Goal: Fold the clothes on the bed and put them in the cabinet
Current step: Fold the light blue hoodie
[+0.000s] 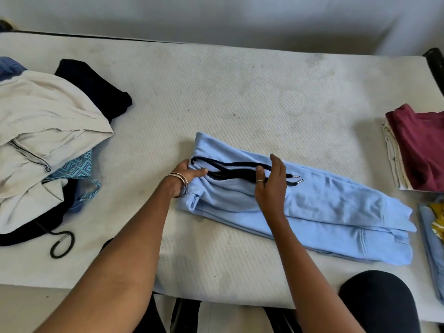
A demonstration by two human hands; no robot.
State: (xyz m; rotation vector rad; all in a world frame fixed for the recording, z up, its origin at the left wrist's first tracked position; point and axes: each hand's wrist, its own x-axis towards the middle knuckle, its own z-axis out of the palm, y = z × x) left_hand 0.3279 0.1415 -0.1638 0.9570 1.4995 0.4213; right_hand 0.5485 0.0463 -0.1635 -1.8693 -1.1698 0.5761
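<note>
Nearest the camera, at the bottom right: a dark knee (382, 301), cut off by the frame edge. Just beyond it, on the white mattress (240, 92), the light blue sweatpants (324, 207), folded lengthwise, waistband to the left, cuffs to the right.

Hard to make out: how many layers in the fold. Partly hidden under the right hand: the black drawstring (230, 165) lying along the top of the sweatpants, only its two metal tips showing past the fingers.

Left hand (185, 176) at the waistband end of the sweatpants, thumb and fingers pinching the fabric edge, two bangles (183, 186) on the wrist. Right hand (271, 186) over the middle of the sweatpants, fingers straight and together, resting flat on the drawstring, not curled; a ring on one finger.

Left of the sweatpants, well apart: an unfolded pile with a beige garment (45, 131) on top, a black garment (96, 87) behind it, a patterned teal cloth (77, 167) below, partly covered. Right of the sweatpants, near the cuffs: a folded maroon garment (422, 145) on a pale one, cut off by the frame. Below that, denim and something yellow, too cropped to tell.

Behind the mattress, a plain grey wall (240, 15).
</note>
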